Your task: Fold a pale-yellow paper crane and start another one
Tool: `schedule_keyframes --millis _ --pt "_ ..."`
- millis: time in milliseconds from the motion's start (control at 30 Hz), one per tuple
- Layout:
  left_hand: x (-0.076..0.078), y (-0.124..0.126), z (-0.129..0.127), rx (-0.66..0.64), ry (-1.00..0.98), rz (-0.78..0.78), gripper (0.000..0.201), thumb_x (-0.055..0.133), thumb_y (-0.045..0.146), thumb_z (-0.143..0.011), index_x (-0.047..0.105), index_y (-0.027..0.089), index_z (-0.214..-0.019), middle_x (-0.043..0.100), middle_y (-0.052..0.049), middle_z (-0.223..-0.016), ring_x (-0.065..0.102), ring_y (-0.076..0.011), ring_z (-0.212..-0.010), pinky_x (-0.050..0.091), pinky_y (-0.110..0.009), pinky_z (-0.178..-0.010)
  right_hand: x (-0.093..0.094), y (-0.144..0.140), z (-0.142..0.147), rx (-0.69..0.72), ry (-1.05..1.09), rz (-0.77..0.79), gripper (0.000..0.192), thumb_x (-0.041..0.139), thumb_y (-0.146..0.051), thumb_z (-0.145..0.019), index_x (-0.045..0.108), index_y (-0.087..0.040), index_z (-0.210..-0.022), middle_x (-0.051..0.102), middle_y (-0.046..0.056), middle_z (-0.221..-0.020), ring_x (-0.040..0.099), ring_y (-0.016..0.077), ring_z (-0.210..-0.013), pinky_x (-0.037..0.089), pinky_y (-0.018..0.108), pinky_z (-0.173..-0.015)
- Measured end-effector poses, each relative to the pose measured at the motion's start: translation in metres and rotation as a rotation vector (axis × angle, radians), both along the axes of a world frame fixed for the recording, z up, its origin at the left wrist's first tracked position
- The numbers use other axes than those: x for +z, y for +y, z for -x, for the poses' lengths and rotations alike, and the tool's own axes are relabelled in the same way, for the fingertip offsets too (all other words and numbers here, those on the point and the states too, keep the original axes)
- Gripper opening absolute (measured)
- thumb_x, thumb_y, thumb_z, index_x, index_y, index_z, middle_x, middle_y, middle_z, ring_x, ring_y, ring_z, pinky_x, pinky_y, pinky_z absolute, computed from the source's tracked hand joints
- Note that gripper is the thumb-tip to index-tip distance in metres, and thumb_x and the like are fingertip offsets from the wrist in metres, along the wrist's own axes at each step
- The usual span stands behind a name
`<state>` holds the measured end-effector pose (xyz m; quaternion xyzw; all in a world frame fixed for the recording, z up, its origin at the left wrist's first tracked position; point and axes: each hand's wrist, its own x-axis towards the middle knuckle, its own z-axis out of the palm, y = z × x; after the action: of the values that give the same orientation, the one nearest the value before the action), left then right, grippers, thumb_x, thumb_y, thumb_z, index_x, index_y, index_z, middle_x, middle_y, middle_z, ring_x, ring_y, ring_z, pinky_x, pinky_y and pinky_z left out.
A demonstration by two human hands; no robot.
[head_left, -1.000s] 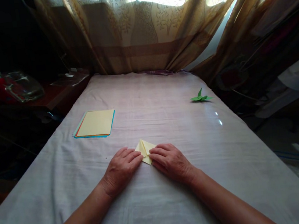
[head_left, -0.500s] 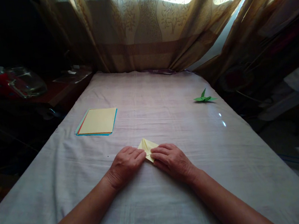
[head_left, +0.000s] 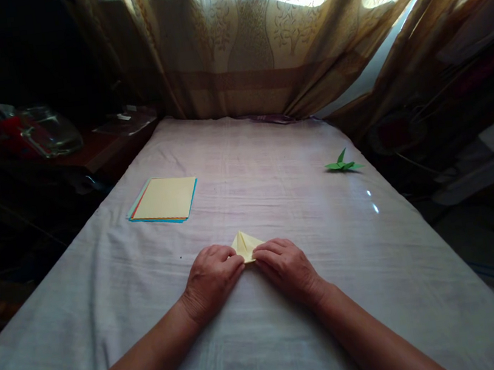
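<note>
A small folded piece of pale yellow paper [head_left: 244, 245] lies low on the cloth, its peak pointing away from me. My left hand [head_left: 214, 275] is closed on its left side, thumb and fingers at the near edge. On the opposite side my right hand [head_left: 287, 267] grips the same paper, fingertips pressed at the near right edge. Between the two hands the near edge looks straight and folded. The fingers hide both side corners of the paper.
A stack of coloured square paper sheets [head_left: 166, 199], cream on top, lies at the left. A green folded paper figure [head_left: 343, 164] rests at the right. White cloth [head_left: 242, 149] covers the table. Behind it hang curtains [head_left: 229, 59]; a clear plastic container [head_left: 54, 135] stands on the dark left-hand surface.
The paper's near corner, which pointed towards me between my hands, is now folded away, leaving a straight near edge. Both hands have closed in along that edge. The view has shifted slightly.
</note>
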<state>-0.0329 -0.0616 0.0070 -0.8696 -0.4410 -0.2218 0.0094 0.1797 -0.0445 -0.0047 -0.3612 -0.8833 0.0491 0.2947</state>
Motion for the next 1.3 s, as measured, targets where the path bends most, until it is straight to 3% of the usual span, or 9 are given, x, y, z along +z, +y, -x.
schedule_keyframes --millis 267,433,633,767,900,1067,1300 --pt "0.001 -0.001 -0.004 0.097 -0.114 0.202 0.012 0.058 0.027 -0.092 0.066 0.022 -0.085 0.065 -0.003 -0.089 0.056 -0.0208 -0.088 0.042 -0.036 -0.081 -0.002 0.003 0.003 -0.169 -0.006 0.122 0.025 0.054 -0.033 -0.095 0.065 -0.021 -0.077 0.065 0.003 -0.083 0.058 0.0173 -0.079 0.04 0.03 -0.075" --pt "0.0 0.0 -0.007 0.123 -0.126 0.211 0.011 0.057 0.027 -0.091 0.067 0.022 -0.092 0.065 -0.005 -0.096 0.056 -0.0215 -0.093 0.043 -0.037 -0.085 -0.004 0.006 0.005 -0.206 -0.022 0.183 0.025 0.055 -0.032 -0.094 0.063 -0.021 -0.074 0.064 0.003 -0.08 0.056 0.0173 -0.078 0.037 0.03 -0.073" --pt "-0.004 0.003 -0.006 0.081 -0.046 0.142 0.036 0.06 0.034 -0.088 0.062 0.022 -0.122 0.063 -0.008 -0.127 0.051 -0.0285 -0.12 0.036 -0.047 -0.102 -0.004 0.006 0.005 -0.189 -0.002 0.201 0.021 0.055 -0.031 -0.093 0.065 -0.021 -0.079 0.063 0.003 -0.081 0.056 0.0178 -0.079 0.036 0.03 -0.074" --pt "-0.007 0.004 -0.004 0.06 -0.013 0.13 0.041 0.056 0.034 -0.091 0.057 0.018 -0.129 0.064 -0.009 -0.129 0.05 -0.0291 -0.123 0.033 -0.048 -0.105 -0.003 0.003 0.005 -0.169 0.01 0.174 0.015 0.055 -0.029 -0.093 0.069 -0.022 -0.092 0.064 0.004 -0.085 0.056 0.0182 -0.082 0.036 0.031 -0.075" --pt "-0.009 0.004 -0.002 0.06 -0.012 0.11 0.043 0.055 0.034 -0.092 0.055 0.016 -0.132 0.065 -0.01 -0.126 0.051 -0.0293 -0.124 0.034 -0.049 -0.105 -0.002 0.002 0.006 -0.132 0.012 0.141 0.014 0.058 -0.028 -0.092 0.07 -0.023 -0.097 0.063 0.004 -0.086 0.055 0.0186 -0.082 0.037 0.031 -0.075" --pt "-0.005 0.005 -0.002 0.054 0.018 0.13 0.036 0.054 0.037 -0.093 0.061 0.021 -0.125 0.064 -0.008 -0.128 0.05 -0.0292 -0.124 0.033 -0.049 -0.106 0.002 0.0 0.005 -0.102 0.0 0.133 0.015 0.059 -0.024 -0.089 0.071 -0.023 -0.099 0.063 0.004 -0.087 0.055 0.0185 -0.082 0.04 0.032 -0.076" --pt "-0.003 0.004 0.003 0.014 -0.007 0.169 0.043 0.053 0.046 -0.093 0.059 0.022 -0.128 0.061 -0.007 -0.134 0.049 -0.0296 -0.126 0.031 -0.049 -0.107 -0.002 -0.006 -0.004 -0.077 0.102 0.173 0.031 0.048 -0.009 -0.085 0.069 -0.023 -0.102 0.068 0.006 -0.097 0.059 0.0196 -0.091 0.046 0.034 -0.083"
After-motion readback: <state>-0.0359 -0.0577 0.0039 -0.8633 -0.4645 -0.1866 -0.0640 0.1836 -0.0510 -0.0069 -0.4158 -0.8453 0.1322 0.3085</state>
